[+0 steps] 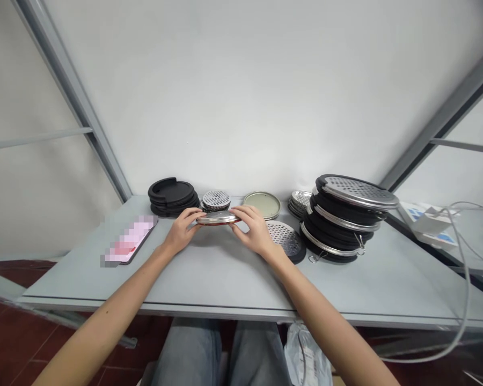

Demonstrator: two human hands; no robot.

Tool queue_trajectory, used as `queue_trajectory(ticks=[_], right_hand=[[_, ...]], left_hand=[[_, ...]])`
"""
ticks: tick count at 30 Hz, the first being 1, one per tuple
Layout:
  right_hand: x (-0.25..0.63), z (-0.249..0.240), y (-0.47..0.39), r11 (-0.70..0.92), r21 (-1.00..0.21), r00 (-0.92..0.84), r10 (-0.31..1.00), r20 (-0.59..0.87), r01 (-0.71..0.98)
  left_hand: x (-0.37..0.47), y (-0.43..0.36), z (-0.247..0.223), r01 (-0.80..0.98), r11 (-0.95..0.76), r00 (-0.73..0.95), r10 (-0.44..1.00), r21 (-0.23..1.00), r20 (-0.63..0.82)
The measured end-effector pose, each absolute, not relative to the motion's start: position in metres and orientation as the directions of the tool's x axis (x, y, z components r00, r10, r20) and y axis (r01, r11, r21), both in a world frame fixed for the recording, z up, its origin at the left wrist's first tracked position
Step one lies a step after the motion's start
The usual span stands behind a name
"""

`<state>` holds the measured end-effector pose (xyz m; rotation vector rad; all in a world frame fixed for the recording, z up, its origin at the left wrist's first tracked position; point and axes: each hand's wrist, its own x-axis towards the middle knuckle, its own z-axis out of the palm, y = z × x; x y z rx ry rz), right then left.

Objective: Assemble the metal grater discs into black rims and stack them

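Between both hands I hold a round, flat metal disc point(218, 217) with a thin red lower edge, seen nearly edge-on above the table. My left hand point(182, 231) pinches its left edge, with the thumb underneath and the fingers on top. On the right edge, my right hand point(253, 228) grips it the same way. Just behind the disc sits a small stack topped by a perforated grey round plate point(216, 200). A perforated metal plate in a black ring point(284, 240) lies by my right hand, partly hidden by it.
Stacked black round trays point(173, 192) stand back left, near a phone point(131, 240). Pale green round lids point(262, 205) and small perforated metal discs point(301, 199) line the wall. A tall stack of black rings and grater plates point(342, 220) rises at right. A white cable point(467, 289) hangs beyond.
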<state>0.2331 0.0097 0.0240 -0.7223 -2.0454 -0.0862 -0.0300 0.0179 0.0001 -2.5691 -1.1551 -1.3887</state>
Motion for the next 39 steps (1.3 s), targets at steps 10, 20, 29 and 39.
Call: queue_trajectory(ticks=[10, 20, 29, 39], right_hand=[[0.187, 0.041, -0.017, 0.847, 0.055, -0.654, 0.365, 0.663, 0.528], [0.198, 0.005, -0.001, 0.839, -0.024, -0.559, 0.384, 0.735, 0.544], [0.227, 0.009, 0.003, 0.843, -0.275, -0.523, 0.51, 0.683, 0.462], [0.227, 0.003, 0.007, 0.781, -0.309, -0.659, 0.625, 0.418, 0.543]], left_hand=[[-0.025, 0.013, -0.01, 0.725, -0.687, 0.379, 0.455, 0.047, 0.806], [-0.022, 0.009, -0.008, 0.716, -0.697, 0.432, 0.47, 0.024, 0.77], [-0.03, 0.008, 0.005, 0.697, -0.654, 0.272, 0.619, 0.293, 0.736], [-0.027, 0.015, -0.009, 0.723, -0.586, 0.256, 0.72, 0.367, 0.645]])
